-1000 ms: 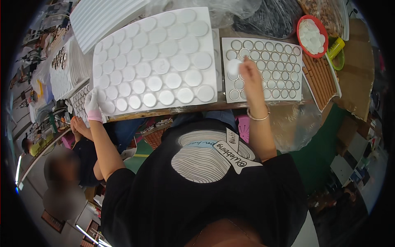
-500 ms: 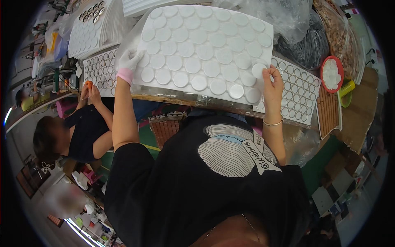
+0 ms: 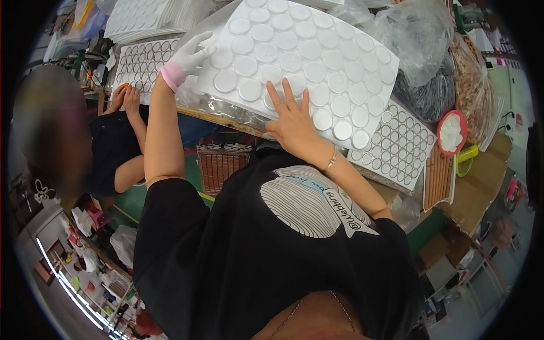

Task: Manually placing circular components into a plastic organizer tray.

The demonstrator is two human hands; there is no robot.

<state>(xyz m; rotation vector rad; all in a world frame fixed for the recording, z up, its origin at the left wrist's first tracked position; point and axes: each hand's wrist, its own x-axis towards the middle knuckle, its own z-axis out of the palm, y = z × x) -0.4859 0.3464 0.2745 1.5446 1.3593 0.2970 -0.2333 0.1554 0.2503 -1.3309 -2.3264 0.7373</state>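
A large white sheet [image 3: 393, 60] bearing rows of round white discs [image 3: 225, 81] lies tilted across the workbench in front of me. My right hand [image 3: 293, 118] is bare and rests on its near part, fingers spread over the discs and holding nothing. A white glove with a pink cuff covers my left hand [image 3: 192, 56], which is at the sheet's left edge with its fingers apart. Whether those gloved fingertips touch the sheet is hard to tell.
Trays of rimmed discs flank the sheet, one at the right [image 3: 392, 146] and one at the left [image 3: 146, 61]. A red bowl [image 3: 464, 131] of white pieces stands beyond the right tray. Plastic bags [image 3: 416, 39] crowd the back. A co-worker's hands [image 3: 126, 99] work at the left.
My right hand has let go of the disc at the sheet's right edge and moved left onto the near discs. My left hand's fingers have spread. The sheet sits turned and shifted right in view.
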